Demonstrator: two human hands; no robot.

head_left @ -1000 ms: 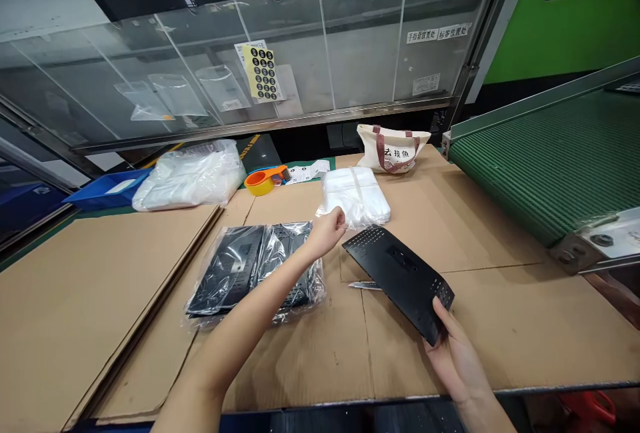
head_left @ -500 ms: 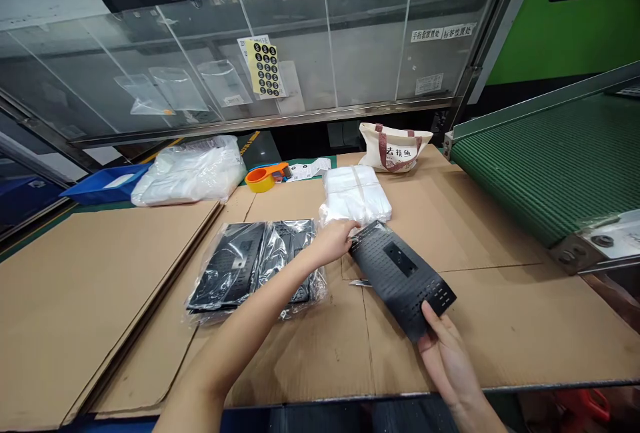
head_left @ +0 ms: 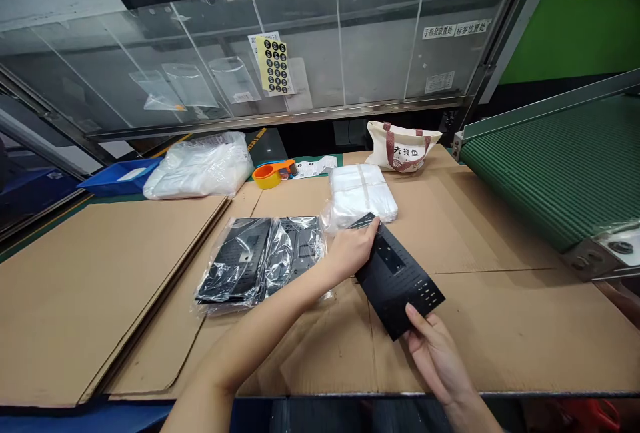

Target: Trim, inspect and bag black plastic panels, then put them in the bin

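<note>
The left hand (head_left: 350,251) grips the far end of a black perforated panel (head_left: 397,276), fingers curled over its edge, while the right hand (head_left: 435,353) pinches the near corner, thumb on top, so the panel sits low over the cardboard-covered tabletop (head_left: 500,313) between both hands. At 9 o'clock of the panel lie more black panels wrapped in clear bags (head_left: 263,263), and at 12 o'clock, just beyond the left hand, a stack of clear bags (head_left: 361,193). Farther back stand an orange tape dispenser (head_left: 271,173) and a tote bag (head_left: 403,146); a green conveyor belt (head_left: 560,166) rises at 2 o'clock.

black perforated panel (head_left: 400,273), green ribbed conveyor (head_left: 555,173)
</note>
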